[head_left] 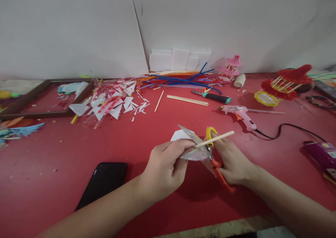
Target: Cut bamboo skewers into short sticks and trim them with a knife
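Observation:
My left hand point(165, 166) is closed around one end of a pale wooden stick point(220, 138), which slants up to the right. In my right hand point(235, 157) is a pair of scissors point(196, 154) with a red lower handle. Their blades are parted, and the stick lies between them near the pivot. A yellow loop point(210, 135) shows at the upper handle, beside my right fingers. Behind my left hand a white piece of paper point(181, 135) shows in part; whether I hold it I cannot tell.
Beyond my hands lie loose sticks point(187, 100), pliers point(216, 97) and a pink glue gun point(240, 115) with a cord running right. A black phone point(105, 180) is at left. Scraps point(112, 101), pipe cleaners point(181, 79) and a red pagoda-like model point(286, 82) stand farther back.

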Demonstrator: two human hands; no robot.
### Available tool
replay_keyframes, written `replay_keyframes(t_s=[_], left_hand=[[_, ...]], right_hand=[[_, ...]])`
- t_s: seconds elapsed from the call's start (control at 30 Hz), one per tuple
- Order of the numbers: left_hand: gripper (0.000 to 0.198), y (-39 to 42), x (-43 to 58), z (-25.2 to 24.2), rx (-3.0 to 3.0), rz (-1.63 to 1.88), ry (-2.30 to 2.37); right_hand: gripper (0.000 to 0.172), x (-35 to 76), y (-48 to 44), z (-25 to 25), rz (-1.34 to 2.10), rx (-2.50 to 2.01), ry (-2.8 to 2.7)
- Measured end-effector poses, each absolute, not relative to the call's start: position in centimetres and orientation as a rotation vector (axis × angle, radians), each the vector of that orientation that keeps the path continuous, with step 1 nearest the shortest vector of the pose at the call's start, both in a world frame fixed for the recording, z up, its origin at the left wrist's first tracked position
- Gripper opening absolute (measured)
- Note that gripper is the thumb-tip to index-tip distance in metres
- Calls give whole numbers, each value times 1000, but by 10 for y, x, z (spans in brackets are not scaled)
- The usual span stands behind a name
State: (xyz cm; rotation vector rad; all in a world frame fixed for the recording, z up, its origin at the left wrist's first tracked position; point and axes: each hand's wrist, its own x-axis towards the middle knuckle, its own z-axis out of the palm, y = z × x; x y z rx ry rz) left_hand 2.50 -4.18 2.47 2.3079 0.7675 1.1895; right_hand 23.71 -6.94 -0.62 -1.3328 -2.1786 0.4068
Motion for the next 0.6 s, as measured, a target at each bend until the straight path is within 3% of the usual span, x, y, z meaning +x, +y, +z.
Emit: replay_keyframes(t_s=[0.37, 0.6], left_hand=[[26, -41, 24, 23, 2241, 1254, 736], [28, -40, 24, 21, 2276, 1163, 759]], right_hand=[[19, 239, -73, -10, 563, -1441, -2127], [23, 246, -68, -12, 271, -1457, -2239]])
